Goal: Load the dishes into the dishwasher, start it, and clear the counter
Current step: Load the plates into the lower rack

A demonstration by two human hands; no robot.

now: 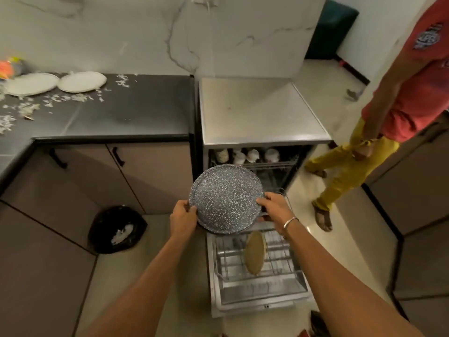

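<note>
- Holding the speckled plate (226, 198) by opposite rims above the lower rack (226, 261) of the open dishwasher (264, 110), with the left hand (182, 218) and right hand (275, 210) each in a curled grip on its edge.
- Risking a slip, or a knock against the tan plate (255, 252) standing in that rack, if lowered off the tines.
- Showing cups (252, 154) in the upper rack (274, 164), two white plates (81, 81) on the littered desk (126, 110), and white scraps in the black bin bag (104, 227).
</note>
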